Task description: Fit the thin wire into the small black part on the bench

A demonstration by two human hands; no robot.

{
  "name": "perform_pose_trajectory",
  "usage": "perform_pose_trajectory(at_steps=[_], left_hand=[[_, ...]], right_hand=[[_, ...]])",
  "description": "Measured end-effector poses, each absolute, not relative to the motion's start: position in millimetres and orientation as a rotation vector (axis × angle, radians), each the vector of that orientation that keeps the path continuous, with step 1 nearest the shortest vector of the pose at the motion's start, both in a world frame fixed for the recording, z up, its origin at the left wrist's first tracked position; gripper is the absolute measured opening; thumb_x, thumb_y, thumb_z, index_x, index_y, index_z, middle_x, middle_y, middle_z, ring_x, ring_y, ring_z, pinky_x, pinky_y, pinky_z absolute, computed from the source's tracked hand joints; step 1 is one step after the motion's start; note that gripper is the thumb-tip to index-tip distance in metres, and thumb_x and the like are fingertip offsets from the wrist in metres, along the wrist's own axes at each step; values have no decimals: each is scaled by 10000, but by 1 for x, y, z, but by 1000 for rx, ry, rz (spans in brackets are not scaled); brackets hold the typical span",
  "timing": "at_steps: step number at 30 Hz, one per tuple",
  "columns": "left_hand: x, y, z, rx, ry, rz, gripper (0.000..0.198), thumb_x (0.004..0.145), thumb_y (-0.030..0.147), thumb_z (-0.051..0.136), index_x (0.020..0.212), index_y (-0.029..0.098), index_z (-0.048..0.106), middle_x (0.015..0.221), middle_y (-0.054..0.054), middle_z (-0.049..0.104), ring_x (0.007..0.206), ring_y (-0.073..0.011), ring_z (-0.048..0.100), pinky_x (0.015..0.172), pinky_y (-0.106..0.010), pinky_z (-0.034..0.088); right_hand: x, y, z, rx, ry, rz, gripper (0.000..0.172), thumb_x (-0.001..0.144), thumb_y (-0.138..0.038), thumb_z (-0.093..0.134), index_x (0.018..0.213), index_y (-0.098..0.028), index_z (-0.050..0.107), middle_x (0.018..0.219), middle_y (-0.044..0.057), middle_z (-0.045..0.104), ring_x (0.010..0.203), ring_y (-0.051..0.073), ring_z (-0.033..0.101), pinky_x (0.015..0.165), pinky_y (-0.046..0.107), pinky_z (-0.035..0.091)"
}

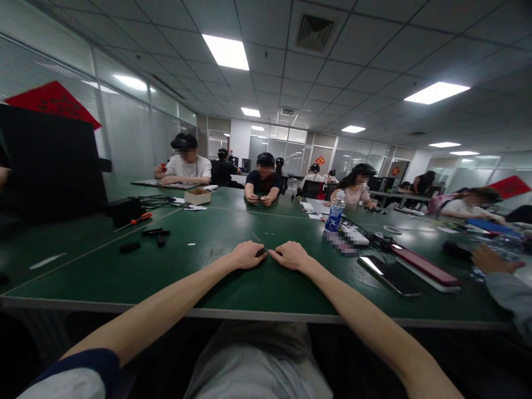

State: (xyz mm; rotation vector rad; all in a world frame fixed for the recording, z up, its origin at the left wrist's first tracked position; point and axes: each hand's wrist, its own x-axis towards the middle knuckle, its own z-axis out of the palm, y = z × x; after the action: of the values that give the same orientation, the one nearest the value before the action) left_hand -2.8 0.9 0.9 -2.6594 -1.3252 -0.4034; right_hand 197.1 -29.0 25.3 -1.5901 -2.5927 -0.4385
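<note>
My left hand (pixel 249 255) rests low over the green table (pixel 224 288), its fingers curled round a small black piece (pixel 261 252). Only a bit of that piece shows at the fingertips, so its kind is unclear. Close by on the right, my right hand (pixel 290 256) is closed, its thumb reaching toward the black piece. What its fingers hold, if anything, is hidden. To the left lie several small black parts (pixel 155 233) and a screwdriver (pixel 141 218) with an orange-and-black handle.
On the right are a water bottle (pixel 334 211), a phone (pixel 388 275), a dark red and white case (pixel 426 269) and cables. A co-worker's hand (pixel 494 259) reaches in there. A small box (pixel 198 196) stands at the back left. Several people sit around the table.
</note>
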Motion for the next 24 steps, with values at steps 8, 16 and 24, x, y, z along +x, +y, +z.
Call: perform_pose_trajectory(at_steps=[8,16,24], left_hand=[[-3,1,3,-2683,-1341,-392,421,852,527,348,881,212,626,865,-94,669,755,-222,623,645,-302,447],[-2,-3,4,-2643,-1376,-388,422,853,526,351,884,208,627,879,-101,671,811,-238,629,687,-316,458],[-5,-3,4,-2647,-1374,-384,491,854,571,301,878,207,631,879,-104,669,809,-240,630,683,-318,462]], right_hand=[[197,-30,26,-1591,-2574,-452,727,894,-643,115,847,-218,703,866,80,690,812,205,626,710,274,429],[196,-25,19,-1562,-2596,-458,725,894,-640,105,861,-227,701,890,82,689,840,216,621,719,285,421],[194,-29,22,-1543,-2593,-488,716,901,-632,121,850,-216,701,884,82,690,844,206,621,737,274,415]])
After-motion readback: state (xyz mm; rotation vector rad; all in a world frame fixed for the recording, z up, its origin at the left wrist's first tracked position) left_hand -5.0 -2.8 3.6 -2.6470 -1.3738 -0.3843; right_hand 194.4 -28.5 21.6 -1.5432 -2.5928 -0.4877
